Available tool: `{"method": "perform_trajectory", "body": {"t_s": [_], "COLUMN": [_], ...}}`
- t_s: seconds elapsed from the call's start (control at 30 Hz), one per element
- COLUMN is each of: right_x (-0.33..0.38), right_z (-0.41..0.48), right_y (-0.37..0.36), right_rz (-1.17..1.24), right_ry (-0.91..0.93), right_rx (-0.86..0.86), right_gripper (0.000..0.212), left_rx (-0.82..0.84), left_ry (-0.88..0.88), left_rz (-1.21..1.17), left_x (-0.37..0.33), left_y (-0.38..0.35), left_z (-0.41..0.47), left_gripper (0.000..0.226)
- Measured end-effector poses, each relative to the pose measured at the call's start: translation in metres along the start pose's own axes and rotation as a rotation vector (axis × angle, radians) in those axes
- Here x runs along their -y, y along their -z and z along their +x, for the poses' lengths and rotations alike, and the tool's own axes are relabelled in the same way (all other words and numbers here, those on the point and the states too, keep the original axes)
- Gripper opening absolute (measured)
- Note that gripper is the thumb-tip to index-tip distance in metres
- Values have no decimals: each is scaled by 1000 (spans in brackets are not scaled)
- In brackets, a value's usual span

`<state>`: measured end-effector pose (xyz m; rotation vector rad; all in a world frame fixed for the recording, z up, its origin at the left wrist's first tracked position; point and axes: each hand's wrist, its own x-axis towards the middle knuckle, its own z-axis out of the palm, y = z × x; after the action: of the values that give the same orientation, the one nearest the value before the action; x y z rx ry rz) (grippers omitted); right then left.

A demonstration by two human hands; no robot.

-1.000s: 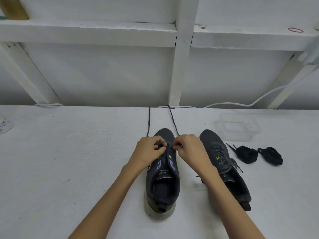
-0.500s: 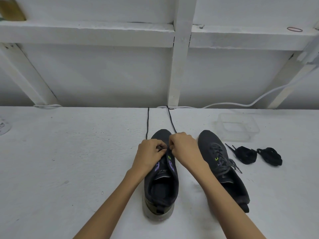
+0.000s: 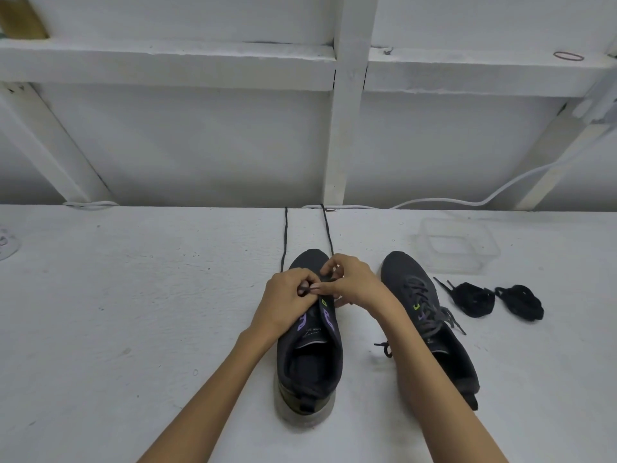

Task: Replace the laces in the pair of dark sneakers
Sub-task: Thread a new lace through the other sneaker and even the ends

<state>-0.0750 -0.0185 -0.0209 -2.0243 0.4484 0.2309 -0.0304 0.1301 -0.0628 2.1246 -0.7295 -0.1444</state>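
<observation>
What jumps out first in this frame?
The left hand and right hand meet over the toe end of the middle sneaker, pinching a dark lace whose two strands run to the far edge of the table. Right of it lies a laced second sneaker, then two black lace bundles.

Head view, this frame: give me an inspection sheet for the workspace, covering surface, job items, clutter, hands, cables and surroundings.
Surface: white painted bench, rough and speckled.
Job's things: middle sneaker, rear eyelets empty, with a dark lace whose two ends trail to the back edge; second sneaker to its right, laced in grey; two black lace bundles right of it.
Clutter: clear plastic container behind the bundles; rubber band on the shelf.
Grippers: left hand and right hand both pinch the dark lace with curled fingers over the middle sneaker's front eyelets.
Cables: white cable along the back edge, rising at right.
Surroundings: white shelf and upright post.
</observation>
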Motion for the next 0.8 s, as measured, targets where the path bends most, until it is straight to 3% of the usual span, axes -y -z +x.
{"method": "perform_trajectory", "body": {"t_s": [0.17,0.33,0.5,0.67,0.77,0.8], "right_x": [-2,-4,-7,-2,-1,-1], "right_z": [2,-4,-12,-8,-6,-5], "right_y": [7,1,1,-12,-14,-14], "right_rz": [103,140,209,-194,-294,-324], "right_ry": [-54,-53,-32,162,197,200], "right_rx": [80,3,-34,-120,-206,-216], "right_gripper": [34,26,22,18,8,7], "left_rx": [41,68,59,53,83,100], "left_ry": [-29,-60,11,45,58,77], "left_rz": [-11,-46,-282,-343,-370,-393], "left_x": [6,8,16,17,22,23], "left_y": [0,4,13,16,24,29], "left_z": [2,4,1,1,1,0], "left_gripper": [22,12,11,9,2,10]}}
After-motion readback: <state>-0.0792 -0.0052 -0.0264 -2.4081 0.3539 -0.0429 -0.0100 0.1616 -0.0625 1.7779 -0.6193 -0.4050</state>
